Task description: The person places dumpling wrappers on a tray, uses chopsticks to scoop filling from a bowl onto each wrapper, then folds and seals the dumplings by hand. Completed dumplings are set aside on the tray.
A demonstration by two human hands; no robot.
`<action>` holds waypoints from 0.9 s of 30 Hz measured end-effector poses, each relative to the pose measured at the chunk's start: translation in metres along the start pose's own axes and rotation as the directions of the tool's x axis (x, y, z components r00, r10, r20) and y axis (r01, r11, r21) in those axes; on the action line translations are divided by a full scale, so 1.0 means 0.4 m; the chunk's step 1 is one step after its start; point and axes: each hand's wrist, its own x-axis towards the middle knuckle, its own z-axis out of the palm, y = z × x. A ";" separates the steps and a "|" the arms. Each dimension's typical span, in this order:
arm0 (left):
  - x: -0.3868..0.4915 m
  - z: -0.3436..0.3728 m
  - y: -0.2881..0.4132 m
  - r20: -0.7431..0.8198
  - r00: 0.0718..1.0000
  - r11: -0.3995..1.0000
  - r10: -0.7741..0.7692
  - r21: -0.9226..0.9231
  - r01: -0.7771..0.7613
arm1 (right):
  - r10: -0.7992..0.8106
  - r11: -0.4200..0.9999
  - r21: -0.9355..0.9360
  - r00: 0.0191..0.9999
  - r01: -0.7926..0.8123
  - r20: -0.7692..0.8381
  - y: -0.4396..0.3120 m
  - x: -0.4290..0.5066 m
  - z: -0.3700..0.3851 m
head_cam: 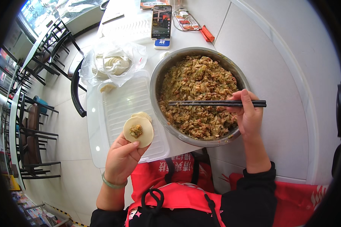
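In my left hand (127,156) lies a small stack of round dough wrappers (145,139), with a dab of filling (136,131) on the top one. My right hand (248,113) grips a pair of black chopsticks (199,103) level over a large metal bowl (155,99). Minced filling with green bits (196,76) is heaped in the bowl. A ridged, clear plastic tray (125,99) lies left of the bowl, partly under my left hand. More wrappers (116,64) sit in a clear plastic bag (86,68) at the tray's far end. A small piece of dough (108,88) rests beside the bag.
A phone (161,22) stands on a small holder (162,43) beyond the bowl. Near it lie a red packet (207,33) and a cable (177,21). The white table (184,146) meets a pale wall at right. Dark chairs (79,88) stand at left.
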 end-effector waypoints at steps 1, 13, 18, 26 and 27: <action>0.001 0.000 0.000 -0.005 1.000 1.000 0.000 0.002 0.000 | -0.014 0.999 -0.030 1.000 0.014 0.021 -0.004 0.000 -0.008; 0.005 0.013 0.002 0.034 0.999 1.000 -0.013 -0.002 0.013 | -0.054 0.996 -0.062 0.976 0.068 0.212 0.023 -0.017 0.026; 0.014 0.030 0.006 -0.005 0.999 0.999 -0.036 0.032 0.036 | -0.051 0.998 0.029 0.996 0.049 0.068 0.015 -0.005 -0.017; 0.035 0.039 0.002 0.013 0.999 0.999 -0.032 0.024 0.031 | -0.154 0.967 -0.144 0.935 0.209 0.321 -0.014 -0.023 0.020; 0.033 0.037 0.001 0.011 1.000 0.999 -0.023 0.027 0.023 | -0.182 0.933 -0.228 0.913 0.277 0.364 -0.015 -0.020 0.033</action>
